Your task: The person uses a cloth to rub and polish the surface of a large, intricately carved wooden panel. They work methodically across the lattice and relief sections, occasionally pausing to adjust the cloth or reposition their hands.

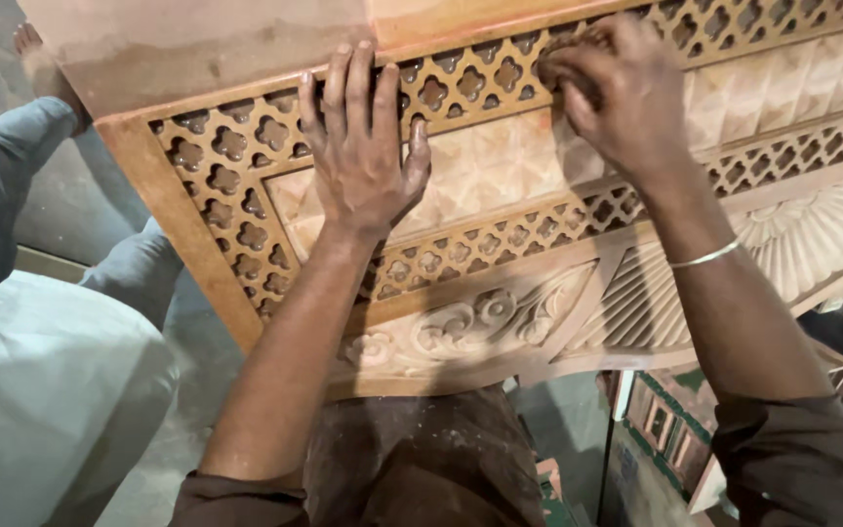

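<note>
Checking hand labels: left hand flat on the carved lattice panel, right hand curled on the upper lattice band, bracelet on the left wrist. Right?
Not quite. The head view shows the thin bracelet on the right wrist. The rest holds: left hand flat on the carved wooden panel, right hand curled on the upper lattice band.

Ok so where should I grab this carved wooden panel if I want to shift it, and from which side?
Probably take the carved wooden panel by its plain outer frame, coming in from the left corner and near edge, which overhang free. That border looks solid and smooth, while the pierced lattice band and floral relief look fragile. The left hand lies flat on the lattice; the right hand presses further along.
</note>
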